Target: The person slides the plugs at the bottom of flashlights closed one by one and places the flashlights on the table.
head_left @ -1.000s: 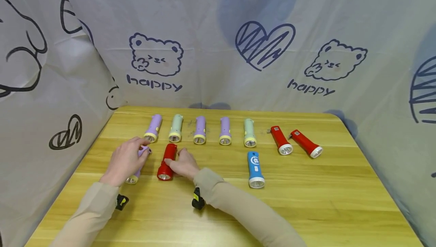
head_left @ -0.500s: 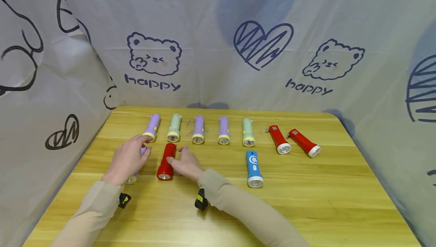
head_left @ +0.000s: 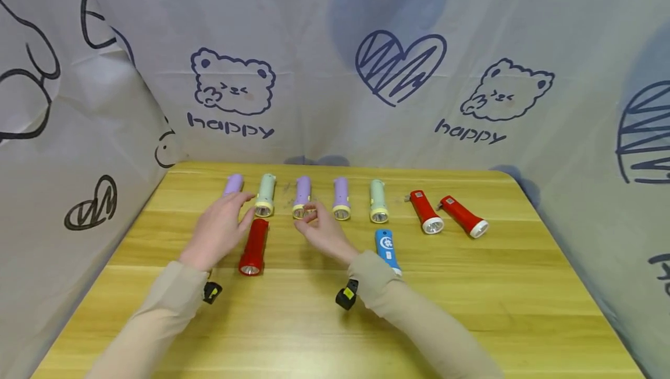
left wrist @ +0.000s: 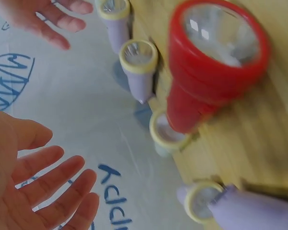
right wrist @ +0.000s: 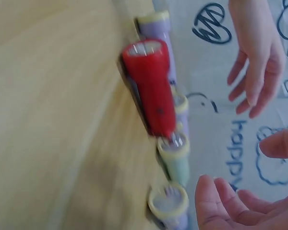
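Observation:
My left hand (head_left: 220, 231) hovers over the table's left side with relaxed fingers, holding nothing. It hides most of a front purple flashlight (left wrist: 254, 211) in the head view and overlaps the back-left purple flashlight (head_left: 233, 183). Just right of it lies an all-red flashlight (head_left: 255, 248), lens facing the near side. My right hand (head_left: 328, 233) is raised, with loosely bent fingers and nothing in them, in front of two purple flashlights (head_left: 303, 190) (head_left: 341, 193). Both wrist views show a gap between thumb and fingers of each hand.
Pale green flashlights (head_left: 266, 187) (head_left: 378, 195) share the back row. Two red flashlights with white heads (head_left: 425, 210) (head_left: 463, 215) lie at right. A blue flashlight (head_left: 386, 245) is partly covered by the right sleeve. A printed cloth (head_left: 314, 106) stands behind the wooden table (head_left: 471, 309).
My right hand has left the red flashlight and moved right and up. My left hand has come off the front purple flashlight, moving slightly right and up. The flashlights stay in place.

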A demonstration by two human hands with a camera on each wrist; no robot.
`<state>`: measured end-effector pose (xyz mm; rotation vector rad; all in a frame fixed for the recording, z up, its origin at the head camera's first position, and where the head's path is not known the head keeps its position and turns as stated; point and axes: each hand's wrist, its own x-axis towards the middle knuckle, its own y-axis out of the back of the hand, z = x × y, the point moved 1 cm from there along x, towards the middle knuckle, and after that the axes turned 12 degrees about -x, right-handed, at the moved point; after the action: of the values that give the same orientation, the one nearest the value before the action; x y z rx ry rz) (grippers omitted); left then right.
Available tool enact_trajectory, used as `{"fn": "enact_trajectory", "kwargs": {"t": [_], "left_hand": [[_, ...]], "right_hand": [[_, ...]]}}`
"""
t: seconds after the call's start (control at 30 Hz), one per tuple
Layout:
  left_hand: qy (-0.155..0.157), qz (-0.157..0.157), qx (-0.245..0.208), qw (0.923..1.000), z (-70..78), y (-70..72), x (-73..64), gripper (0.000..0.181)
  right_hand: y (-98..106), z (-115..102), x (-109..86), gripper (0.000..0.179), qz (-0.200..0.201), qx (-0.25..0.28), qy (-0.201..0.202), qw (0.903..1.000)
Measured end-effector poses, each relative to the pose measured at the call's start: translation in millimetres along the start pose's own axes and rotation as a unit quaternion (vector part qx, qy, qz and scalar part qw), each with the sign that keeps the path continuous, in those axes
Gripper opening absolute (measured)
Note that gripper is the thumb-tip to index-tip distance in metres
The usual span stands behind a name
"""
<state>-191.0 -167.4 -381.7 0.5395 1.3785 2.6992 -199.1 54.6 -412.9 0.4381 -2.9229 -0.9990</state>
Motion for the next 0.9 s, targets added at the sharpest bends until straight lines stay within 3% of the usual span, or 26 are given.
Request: {"fn": "enact_trajectory", "kwargs": {"t": [0.2,0.43,0.63,0.77,0.9], "left_hand": [[-0.023,-0.010,-0.010,0.9996,16.2,-14.0,13.4,0.040],[-0.046,-0.021,-0.003,0.9987,38.3,-34.3,26.8,0.044],[-0.102,-0.011,0.004,0.9947,53.1,-59.8,35.3,0.045],[-0.136,-0.011,0.000,0.9907,66.4,-74.6,38.9,0.044],[-0.133,-0.034,0.003,0.9905,75.6,-88.0,40.6,0.047]], "right_hand": [[35.7,14.3,-10.4,0.039,0.052,-0.022,0.035,0.9978],[71.6,41.2,-22.1,0.040,0.103,-0.068,0.048,0.9912],[95.7,63.8,-31.8,0.044,0.120,-0.143,0.054,0.9810],[110.3,77.4,-35.7,0.047,0.147,-0.211,0.059,0.9646],[124.8,92.6,-36.8,0.047,0.176,-0.269,0.070,0.9444]]}}
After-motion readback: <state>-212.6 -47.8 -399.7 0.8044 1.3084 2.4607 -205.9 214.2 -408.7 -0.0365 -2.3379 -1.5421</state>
